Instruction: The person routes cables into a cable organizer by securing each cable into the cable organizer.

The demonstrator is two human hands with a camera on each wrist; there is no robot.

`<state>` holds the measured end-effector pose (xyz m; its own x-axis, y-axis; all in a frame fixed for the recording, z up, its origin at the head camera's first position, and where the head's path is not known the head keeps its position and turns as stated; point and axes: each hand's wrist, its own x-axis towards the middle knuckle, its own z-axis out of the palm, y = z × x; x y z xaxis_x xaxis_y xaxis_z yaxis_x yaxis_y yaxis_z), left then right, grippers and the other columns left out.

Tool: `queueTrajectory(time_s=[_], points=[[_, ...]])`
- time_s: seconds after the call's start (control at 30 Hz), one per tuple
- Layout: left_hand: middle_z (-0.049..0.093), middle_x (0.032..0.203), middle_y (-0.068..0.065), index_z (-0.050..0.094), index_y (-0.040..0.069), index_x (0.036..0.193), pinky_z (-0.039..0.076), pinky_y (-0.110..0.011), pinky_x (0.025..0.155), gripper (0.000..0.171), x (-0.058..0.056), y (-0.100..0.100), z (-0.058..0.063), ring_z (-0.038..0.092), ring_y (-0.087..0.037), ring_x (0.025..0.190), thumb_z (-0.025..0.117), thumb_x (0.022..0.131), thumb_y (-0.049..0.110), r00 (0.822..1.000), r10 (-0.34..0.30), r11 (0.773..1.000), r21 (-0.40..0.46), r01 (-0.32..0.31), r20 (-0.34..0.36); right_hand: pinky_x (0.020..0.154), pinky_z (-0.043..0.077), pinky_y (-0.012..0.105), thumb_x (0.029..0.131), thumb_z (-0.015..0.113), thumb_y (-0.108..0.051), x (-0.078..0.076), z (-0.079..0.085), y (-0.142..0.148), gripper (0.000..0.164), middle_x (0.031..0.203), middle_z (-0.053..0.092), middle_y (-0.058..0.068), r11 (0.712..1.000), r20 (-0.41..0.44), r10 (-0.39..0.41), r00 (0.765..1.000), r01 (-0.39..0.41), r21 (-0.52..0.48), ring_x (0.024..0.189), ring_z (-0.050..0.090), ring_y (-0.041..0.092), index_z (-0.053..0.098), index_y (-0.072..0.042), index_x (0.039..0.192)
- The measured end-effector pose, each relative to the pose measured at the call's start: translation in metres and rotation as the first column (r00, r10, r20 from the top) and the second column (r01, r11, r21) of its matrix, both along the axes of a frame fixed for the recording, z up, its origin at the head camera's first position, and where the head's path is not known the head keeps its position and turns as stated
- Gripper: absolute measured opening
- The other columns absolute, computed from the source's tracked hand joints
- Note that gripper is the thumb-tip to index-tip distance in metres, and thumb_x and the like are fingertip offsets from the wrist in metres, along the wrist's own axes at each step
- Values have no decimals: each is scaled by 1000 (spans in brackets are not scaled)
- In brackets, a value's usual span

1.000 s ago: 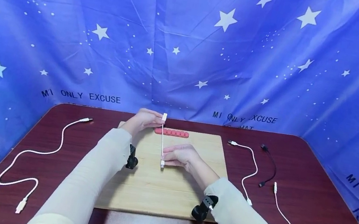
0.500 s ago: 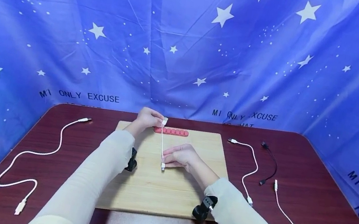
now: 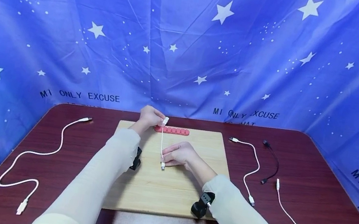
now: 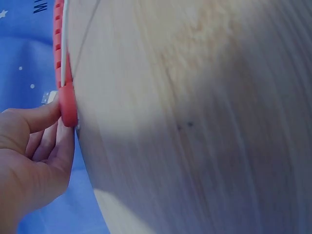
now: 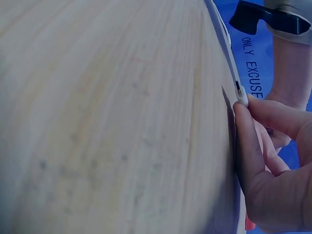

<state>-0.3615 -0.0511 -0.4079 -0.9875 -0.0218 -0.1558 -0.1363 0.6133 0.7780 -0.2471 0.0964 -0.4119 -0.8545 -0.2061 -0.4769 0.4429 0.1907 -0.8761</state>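
A short white USB cable (image 3: pixel 161 143) stretches between my two hands over the wooden board (image 3: pixel 136 190). My left hand (image 3: pixel 151 116) pinches its far plug (image 3: pixel 165 120) at the left end of the red cable holder (image 3: pixel 176 131). In the left wrist view, the cable runs along the slotted red holder (image 4: pixel 68 108), and the left thumb and fingers (image 4: pixel 48 118) are right at the holder's end. My right hand (image 3: pixel 182 155) pinches the near end, its metal plug (image 3: pixel 163 167) pointing toward me. The right wrist view shows the white plug housing (image 5: pixel 242 95) between thumb and finger.
A long white cable (image 3: pixel 62 135) lies on the dark red table at left. Two white cables (image 3: pixel 253 161) (image 3: pixel 287 217) and a short black cable (image 3: pixel 277 165) lie at right. A blue star-patterned curtain (image 3: pixel 187 65) hangs behind the table.
My left hand has shifted slightly right, and the far plug has tipped and come lower toward the red holder. The right hand keeps its pinch with little movement.
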Motion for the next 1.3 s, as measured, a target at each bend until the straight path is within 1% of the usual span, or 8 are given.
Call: queueTrajectory(time_s=[0.2, 0.37, 0.5, 0.83, 1.0, 1.1, 1.2, 1.3], points=[[71, 113, -15, 75, 6, 102, 46, -12, 57, 27, 3, -2, 6, 58, -17, 91, 76, 75, 4, 999, -21, 1000, -12, 21, 42, 71, 63, 34, 71, 69, 18, 2, 0, 0, 31, 70, 72, 10, 999, -42, -1, 999, 3, 46, 63, 70, 16, 68, 12, 101], [70, 115, -16, 73, 4, 108, 51, -16, 73, 30, 4, -9, 9, 61, -17, 94, 75, 78, 6, 993, -98, 995, 22, 96, 72, 68, 63, 33, 69, 70, 19, 5, 2, -5, 29, 72, 72, 15, 998, -63, -10, 998, 14, 67, 62, 70, 17, 70, 12, 97], [69, 119, -17, 70, 2, 112, 53, -21, 84, 34, 3, -13, 11, 60, -16, 94, 75, 79, 7, 987, -127, 991, 58, 122, 93, 68, 63, 32, 69, 70, 19, 8, 4, -10, 27, 72, 71, 15, 997, -71, -17, 997, 22, 78, 63, 71, 19, 70, 13, 95], [69, 118, -19, 70, 0, 111, 57, -24, 85, 33, 7, -11, 7, 64, -21, 98, 75, 79, 4, 992, -87, 988, 138, 73, 94, 68, 63, 31, 71, 72, 16, 11, 6, -16, 24, 77, 72, 17, 993, -79, -30, 996, 39, 109, 65, 72, 19, 70, 12, 94], [68, 118, -19, 70, -1, 110, 54, -31, 97, 31, 12, -11, 8, 63, -27, 110, 73, 80, 4, 994, -67, 988, 142, 55, 82, 67, 63, 30, 72, 73, 13, 15, 6, -17, 21, 80, 74, 20, 991, -109, -30, 994, 43, 126, 64, 72, 17, 71, 10, 92], [68, 118, -19, 70, -1, 110, 52, -32, 100, 31, 14, -11, 10, 62, -29, 111, 73, 80, 4, 995, -63, 990, 132, 52, 82, 66, 63, 30, 75, 74, 8, 16, 8, -16, 17, 84, 74, 21, 989, -114, -24, 993, 40, 141, 61, 70, 15, 72, 9, 92], [69, 116, -19, 69, 0, 111, 54, -29, 96, 32, 15, -12, 14, 65, -25, 104, 74, 80, 5, 994, -70, 992, 112, 60, 80, 65, 63, 30, 79, 74, 2, 17, 10, -15, 16, 84, 74, 21, 986, -127, -19, 992, 40, 160, 59, 68, 13, 72, 7, 93], [70, 113, -18, 69, 0, 112, 57, -26, 87, 32, 16, -13, 17, 64, -17, 87, 72, 80, 3, 994, -74, 993, 95, 66, 81, 64, 63, 31, 79, 75, -1, 18, 13, -15, 17, 81, 74, 20, 985, -141, -15, 990, 39, 170, 60, 68, 13, 72, 6, 94]])
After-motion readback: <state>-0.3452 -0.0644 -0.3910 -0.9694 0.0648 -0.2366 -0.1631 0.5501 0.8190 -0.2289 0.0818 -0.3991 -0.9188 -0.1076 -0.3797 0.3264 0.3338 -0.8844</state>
